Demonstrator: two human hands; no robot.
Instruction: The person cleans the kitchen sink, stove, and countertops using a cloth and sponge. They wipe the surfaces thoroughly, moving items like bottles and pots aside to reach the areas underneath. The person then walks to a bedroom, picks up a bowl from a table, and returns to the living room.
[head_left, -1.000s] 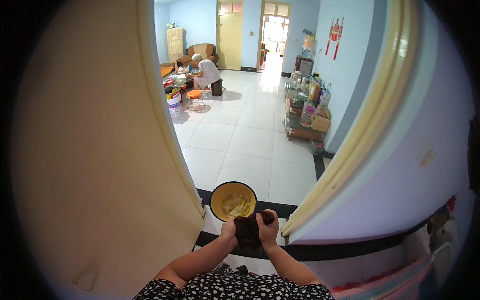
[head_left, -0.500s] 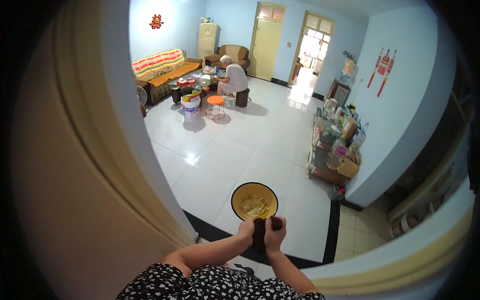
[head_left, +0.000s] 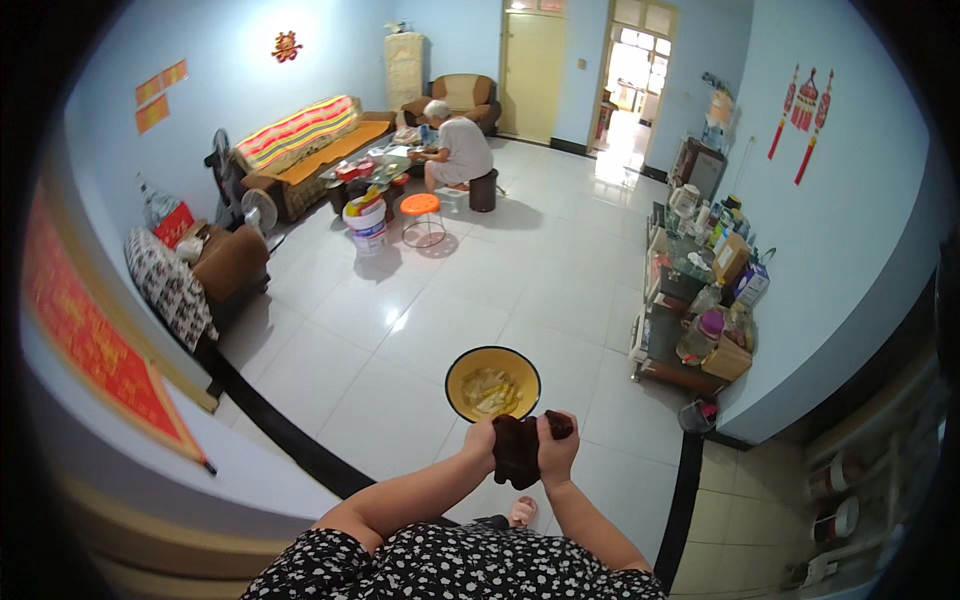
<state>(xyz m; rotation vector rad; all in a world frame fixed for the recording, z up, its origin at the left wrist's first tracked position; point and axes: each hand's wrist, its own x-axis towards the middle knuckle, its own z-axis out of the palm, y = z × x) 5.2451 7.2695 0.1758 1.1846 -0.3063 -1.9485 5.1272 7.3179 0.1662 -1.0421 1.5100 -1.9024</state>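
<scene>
A yellow bowl (head_left: 514, 363) with a dark rim is held out in front of me. Pale and yellow pieces of food (head_left: 490, 391) lie in its bottom. My left hand (head_left: 480, 444) and my right hand (head_left: 559, 452) are closed at its near rim. A dark brown cloth (head_left: 516, 455) hangs between them and is bunched up over the right fingers. The fingertips on the bowl's underside are hidden.
A coffee table (head_left: 385, 170) crowded with things stands ahead, with a seated person (head_left: 463, 152) beside it. Near it are an orange stool (head_left: 421, 205) and a white bucket (head_left: 368, 228). A cluttered low cabinet (head_left: 680, 350) lines the right wall; an armchair (head_left: 230, 265) is at left.
I have come forward through the doorway, still carrying the bowl. The left side of the room, with the armchair and fans, has come into view, and one sandalled foot shows below my hands.
</scene>
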